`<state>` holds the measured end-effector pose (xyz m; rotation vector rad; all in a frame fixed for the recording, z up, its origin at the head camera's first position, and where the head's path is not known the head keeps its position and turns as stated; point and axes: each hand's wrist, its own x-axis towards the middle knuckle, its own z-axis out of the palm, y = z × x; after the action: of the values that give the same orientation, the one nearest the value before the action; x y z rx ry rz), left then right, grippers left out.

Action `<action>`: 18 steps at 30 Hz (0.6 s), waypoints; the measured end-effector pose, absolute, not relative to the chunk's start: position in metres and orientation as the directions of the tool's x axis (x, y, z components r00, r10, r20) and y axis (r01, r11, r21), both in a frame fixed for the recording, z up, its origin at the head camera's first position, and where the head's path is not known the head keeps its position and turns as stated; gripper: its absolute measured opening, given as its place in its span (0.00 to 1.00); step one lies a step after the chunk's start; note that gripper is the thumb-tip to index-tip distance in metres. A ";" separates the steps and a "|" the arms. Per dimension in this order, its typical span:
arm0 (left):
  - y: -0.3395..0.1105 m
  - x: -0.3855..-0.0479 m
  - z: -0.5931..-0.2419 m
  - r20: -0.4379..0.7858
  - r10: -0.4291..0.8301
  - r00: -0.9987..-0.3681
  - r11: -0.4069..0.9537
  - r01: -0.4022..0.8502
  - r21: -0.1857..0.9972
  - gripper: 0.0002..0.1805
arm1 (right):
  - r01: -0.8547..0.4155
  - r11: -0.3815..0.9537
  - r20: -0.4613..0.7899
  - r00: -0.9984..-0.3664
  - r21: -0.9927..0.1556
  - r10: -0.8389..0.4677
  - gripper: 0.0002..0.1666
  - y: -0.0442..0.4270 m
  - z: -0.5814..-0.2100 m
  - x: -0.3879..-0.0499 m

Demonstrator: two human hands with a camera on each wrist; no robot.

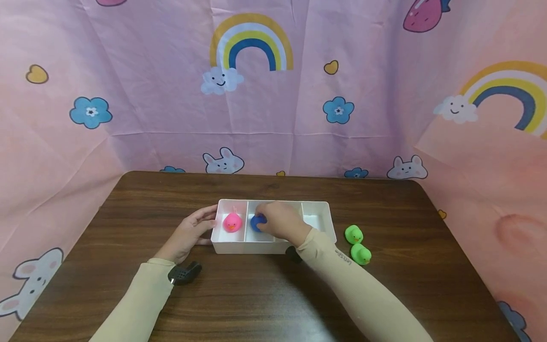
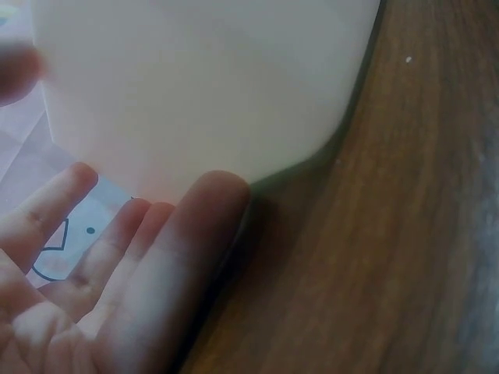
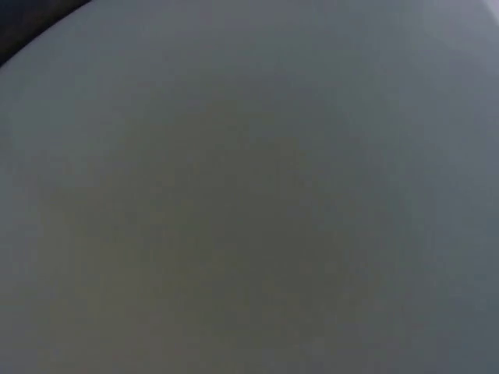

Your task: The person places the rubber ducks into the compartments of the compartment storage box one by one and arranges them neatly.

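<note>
- With the white box (image 1: pixel 239 248) as the clock's centre in the head view, the left hand (image 1: pixel 188 232) sits at nine o'clock, fingers against the end wall.
- Its fingers are spread apart and mostly straight, the palm turned toward the box; the left wrist view shows fingertips at the pale wall.
- The left forearm slants up from seven o'clock, a black device (image 1: pixel 184 274) at the wrist.
- The right hand (image 1: pixel 282 221) reaches over the box's six o'clock wall, knuckles up, fingers bent down.
- Its fingertips pinch a blue toy (image 1: pixel 256 222) inside the compartment next to the pink duck's.
- The right forearm comes in from between four and five o'clock; the right wrist view is a blurred pale surface, its fingers out of sight.
- The pink duck (image 1: pixel 232 223) lies in the nine o'clock end compartment.
- Two green ducks (image 1: pixel 361 254) rest on the table (image 1: pixel 239 304), between three and four o'clock.
</note>
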<state>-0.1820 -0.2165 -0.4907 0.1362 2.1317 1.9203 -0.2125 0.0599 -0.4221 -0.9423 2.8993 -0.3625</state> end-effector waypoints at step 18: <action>-0.217 -0.182 -0.491 -0.149 0.231 -0.962 0.130 -0.121 0.984 0.34 | -0.569 0.780 0.091 -0.819 -0.259 -0.567 0.22 0.078 -0.397 -0.205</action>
<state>-0.1824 -0.2169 -0.4906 0.1081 2.1449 1.9092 -0.2052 0.0778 -0.3973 -0.9480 2.9711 -0.4365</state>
